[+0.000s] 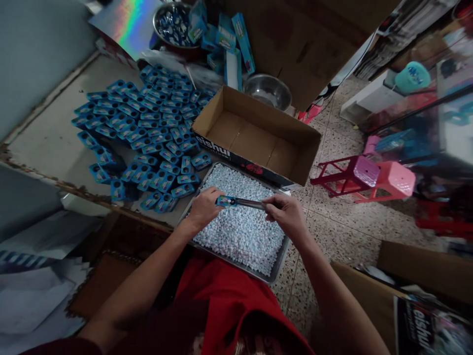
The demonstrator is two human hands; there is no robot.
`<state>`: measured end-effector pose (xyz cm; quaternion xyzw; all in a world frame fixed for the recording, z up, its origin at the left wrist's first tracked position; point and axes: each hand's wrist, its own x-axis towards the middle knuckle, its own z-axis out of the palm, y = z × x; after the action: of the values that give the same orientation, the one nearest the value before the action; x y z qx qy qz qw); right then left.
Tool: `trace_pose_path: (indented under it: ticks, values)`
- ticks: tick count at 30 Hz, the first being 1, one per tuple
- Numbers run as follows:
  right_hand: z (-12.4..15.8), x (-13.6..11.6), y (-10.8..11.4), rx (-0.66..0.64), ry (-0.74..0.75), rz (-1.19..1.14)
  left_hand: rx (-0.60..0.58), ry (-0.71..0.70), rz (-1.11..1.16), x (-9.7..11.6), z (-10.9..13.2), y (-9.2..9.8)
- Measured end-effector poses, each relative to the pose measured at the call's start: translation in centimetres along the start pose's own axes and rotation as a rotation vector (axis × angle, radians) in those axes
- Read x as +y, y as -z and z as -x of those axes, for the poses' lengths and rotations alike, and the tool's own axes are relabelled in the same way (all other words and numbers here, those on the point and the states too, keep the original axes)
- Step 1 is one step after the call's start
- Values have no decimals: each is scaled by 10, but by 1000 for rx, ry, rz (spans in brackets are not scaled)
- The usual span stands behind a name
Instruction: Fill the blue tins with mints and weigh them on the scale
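My left hand (203, 206) and my right hand (284, 212) each grip one end of a slim blue packet (238, 201), held level just above a metal tray (242, 265) filled with small white and pale blue candies (240, 231). The left fingers pinch the printed blue end. The right fingers are closed round the darker end. A heap of several filled blue packets (144, 135) lies on the board to the left of the tray.
An open, bare cardboard box (254, 135) stands behind the tray. Behind it are a steel bowl (268, 91), a bowl of wrapped items (173, 22) and upright blue cartons (231, 42). Pink and red plastic stools (369, 178) stand on the terrazzo floor at right.
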<state>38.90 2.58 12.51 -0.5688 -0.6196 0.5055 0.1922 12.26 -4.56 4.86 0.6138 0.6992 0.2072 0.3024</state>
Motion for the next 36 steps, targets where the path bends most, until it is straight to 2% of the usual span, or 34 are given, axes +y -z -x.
trace_pose_path:
  ticks: [2,5,7,9,12,14,15,17,21,25,31,36]
  values:
    - [6,29,16,39,-33,-27,29,30,84,-6,2,-2]
    - [11,99,43,198,-180,-91,93,126,202,-17,7,-2]
    - [7,146,42,286,-265,-178,89,150,236,-23,14,2]
    - [-4,180,16,284,-299,-253,64,102,198,-26,22,7]
    - [-25,198,-53,210,-308,-379,103,20,66,-30,33,13]
    - [-37,194,-92,175,-316,-467,172,37,42,-35,38,13]
    - [-41,191,-103,166,-318,-502,206,64,62,-40,40,12]
    - [-42,184,-107,152,-315,-547,252,127,137,-52,42,7]
    - [-30,167,-67,92,-304,-571,258,197,245,-66,41,-3]
    - [-24,134,-31,-25,-292,-568,262,192,238,-53,33,-4]
    - [-32,64,-17,-177,-198,-466,245,148,170,-26,24,3]
    - [-32,22,-14,-185,-90,-260,209,128,196,-21,23,2]
